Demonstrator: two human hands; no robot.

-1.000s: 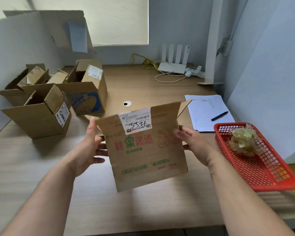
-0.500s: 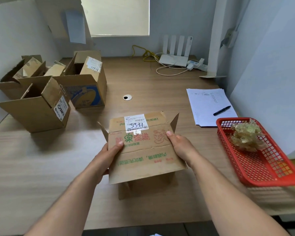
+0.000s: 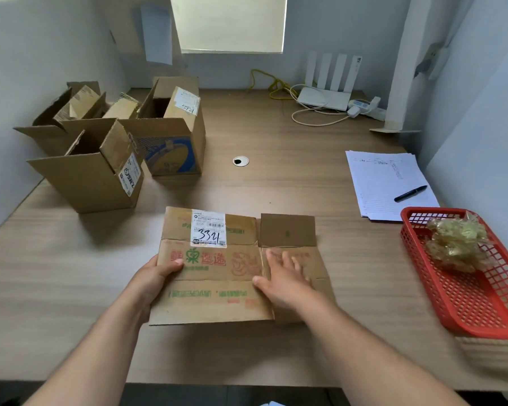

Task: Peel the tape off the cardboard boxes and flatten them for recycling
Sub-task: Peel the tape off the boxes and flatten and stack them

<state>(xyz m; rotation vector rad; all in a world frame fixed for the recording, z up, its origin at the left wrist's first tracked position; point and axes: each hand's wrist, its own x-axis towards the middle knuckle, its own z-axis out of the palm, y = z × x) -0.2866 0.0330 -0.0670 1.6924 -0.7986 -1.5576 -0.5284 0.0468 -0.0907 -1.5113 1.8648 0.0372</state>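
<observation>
Head view, flattened box: I see the flattened box (image 3: pixel 217 276) lying flat on the desk (image 3: pixel 276 183), near and centre, its white label (image 3: pixel 208 230) facing up on the far flap.
Head view, left hand: my left hand (image 3: pixel 156 279) grips the box's left edge, thumb on top and fingers tucked beneath.
Head view, right hand: my right hand (image 3: pixel 285 276) lies flat with fingers spread, pressing down on the right panel and clasping nothing.
Box edges: the near edge sits well back from the desk's near edge; one small flap juts out on the far right.
Open room: I have bare desk on the near left, and a wide strip beyond the box up to the cable hole (image 3: pixel 240 161).
Left side: three open boxes (image 3: pixel 91 177) stand clustered far left, against the wall.
Right side: the red basket (image 3: pixel 417 210) holds a wad of peeled tape (image 3: pixel 458 244) at the desk's right edge, apart from the box; papers (image 3: pixel 384 177) with a pen (image 3: pixel 410 194) lie beyond it.
Far edge: a router (image 3: pixel 324 98) with its cables.
</observation>
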